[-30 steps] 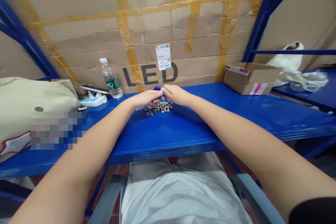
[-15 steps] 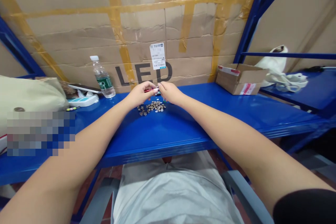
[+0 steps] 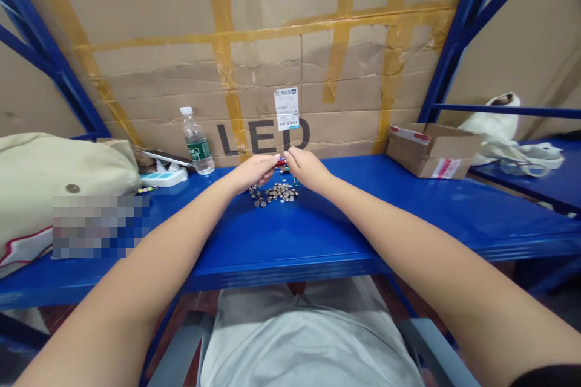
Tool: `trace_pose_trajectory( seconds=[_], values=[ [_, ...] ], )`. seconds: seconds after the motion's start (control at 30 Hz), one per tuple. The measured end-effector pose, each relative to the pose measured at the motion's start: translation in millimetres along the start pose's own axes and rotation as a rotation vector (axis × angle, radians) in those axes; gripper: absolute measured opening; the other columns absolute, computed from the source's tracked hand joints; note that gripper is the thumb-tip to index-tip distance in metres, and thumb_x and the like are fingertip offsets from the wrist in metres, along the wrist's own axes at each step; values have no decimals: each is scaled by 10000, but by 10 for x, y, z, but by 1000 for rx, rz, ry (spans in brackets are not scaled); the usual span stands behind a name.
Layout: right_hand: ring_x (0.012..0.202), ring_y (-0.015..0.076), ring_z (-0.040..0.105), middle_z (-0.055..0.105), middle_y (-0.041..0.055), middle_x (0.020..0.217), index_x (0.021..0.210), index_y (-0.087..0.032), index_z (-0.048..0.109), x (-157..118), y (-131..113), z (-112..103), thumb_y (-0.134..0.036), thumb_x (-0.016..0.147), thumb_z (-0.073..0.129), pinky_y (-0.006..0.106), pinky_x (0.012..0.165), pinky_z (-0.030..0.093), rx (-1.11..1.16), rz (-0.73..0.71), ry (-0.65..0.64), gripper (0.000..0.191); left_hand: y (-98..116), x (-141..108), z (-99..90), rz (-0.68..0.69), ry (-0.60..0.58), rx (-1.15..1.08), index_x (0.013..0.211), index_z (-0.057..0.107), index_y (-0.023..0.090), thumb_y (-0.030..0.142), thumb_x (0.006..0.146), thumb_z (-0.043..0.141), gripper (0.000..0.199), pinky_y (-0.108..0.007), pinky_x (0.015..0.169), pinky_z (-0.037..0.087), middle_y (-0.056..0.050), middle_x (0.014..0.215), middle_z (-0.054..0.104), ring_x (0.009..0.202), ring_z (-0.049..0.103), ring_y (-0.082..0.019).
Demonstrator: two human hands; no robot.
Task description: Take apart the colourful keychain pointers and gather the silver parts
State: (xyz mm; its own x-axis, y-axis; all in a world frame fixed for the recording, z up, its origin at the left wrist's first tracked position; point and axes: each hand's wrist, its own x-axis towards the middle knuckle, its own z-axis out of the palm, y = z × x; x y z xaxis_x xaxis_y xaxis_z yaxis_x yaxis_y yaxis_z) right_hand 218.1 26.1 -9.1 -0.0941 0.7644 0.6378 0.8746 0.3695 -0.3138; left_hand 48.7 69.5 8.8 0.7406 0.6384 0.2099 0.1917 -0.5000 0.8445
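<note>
My left hand (image 3: 256, 172) and my right hand (image 3: 307, 168) meet over the far part of the blue table. Between their fingertips is a small, slim red piece (image 3: 281, 162), pinched from both sides; its kind is too small to make out. Just below the hands lies a loose pile of small, round, shiny metal pieces (image 3: 280, 192), with a darker cluster (image 3: 258, 198) on its left side. A little green item (image 3: 296, 182) sits under my right hand. Something dark and shiny behind the fingers is mostly hidden.
A water bottle (image 3: 198, 146) stands at the back left, beside a white power strip (image 3: 164, 177) and a cream bag (image 3: 68, 163). An open cardboard box (image 3: 436, 151) is at the back right. A large taped cardboard sheet (image 3: 158, 91) rises behind the blue table (image 3: 290, 242).
The view has tilted up and turned slightly left. The red piece, earlier lying along my left fingers, now spans the fingertips of both hands, and my left fingers have closed further.
</note>
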Motion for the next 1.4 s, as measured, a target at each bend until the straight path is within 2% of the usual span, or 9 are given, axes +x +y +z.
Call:
trace_pose_trajectory(
  seconds=[0.17,0.27,0.5,0.6,0.8,0.93,1.13,1.3,1.4],
  values=[
    [661,144,516,575,32,706,722,-195,445,-25,-40,-31,-291,963,324,245,612,338,57,36,-59,287,-10,15,14,-14,76,95,855,477,190,436,873,541,255,-178,411,290,43,615,488,433,405,-56],
    [647,141,521,567,30,671,701,-195,438,-30,-45,-25,-277,966,319,243,615,356,76,64,-107,302,-26,28,8,22,71,174,844,490,182,361,835,606,213,-177,427,311,59,582,481,429,409,-54],
    [571,130,510,545,11,613,728,-197,438,-12,-31,-62,-298,965,327,243,568,367,80,75,-110,280,-49,34,-43,-6,5,244,798,592,156,409,932,382,356,-209,457,333,12,599,508,456,418,-78],
    [487,116,487,539,0,581,735,-195,449,-25,-16,-82,-307,967,316,241,516,366,127,95,-221,291,-98,30,-73,55,-33,422,857,629,168,418,885,468,299,-222,516,375,-2,666,572,530,488,-101],
    [436,122,485,564,17,566,750,-186,498,-53,33,-53,-291,945,370,249,462,366,113,134,-438,256,-172,56,-198,277,-249,909,905,691,204,318,792,604,182,-248,737,414,-37,879,679,816,600,-162],
    [452,127,501,593,37,616,798,-176,541,-24,55,-107,-325,950,346,252,467,375,80,136,-435,289,-71,47,-219,270,-197,1052,968,683,192,263,820,560,205,-254,778,423,-52,959,673,869,602,-174],
    [588,144,554,617,62,659,857,-146,600,32,226,-382,-290,950,338,265,637,431,-98,188,-330,313,-59,32,-237,193,-192,1103,1016,668,183,233,843,528,228,-270,804,437,-55,1017,670,929,603,-190],
    [471,142,522,589,67,593,800,-126,607,28,396,-397,-378,938,370,282,512,433,-116,408,-661,372,-132,58,-274,241,-182,1132,1025,669,211,168,835,507,253,-282,824,432,-46,1039,665,954,598,-190],
    [458,129,523,582,58,591,762,-130,591,29,365,-356,-392,935,384,268,492,433,-93,400,-670,376,-142,72,-278,268,-156,1154,1002,670,224,152,819,511,253,-290,824,429,-35,1028,666,949,594,-191]
  ],
)
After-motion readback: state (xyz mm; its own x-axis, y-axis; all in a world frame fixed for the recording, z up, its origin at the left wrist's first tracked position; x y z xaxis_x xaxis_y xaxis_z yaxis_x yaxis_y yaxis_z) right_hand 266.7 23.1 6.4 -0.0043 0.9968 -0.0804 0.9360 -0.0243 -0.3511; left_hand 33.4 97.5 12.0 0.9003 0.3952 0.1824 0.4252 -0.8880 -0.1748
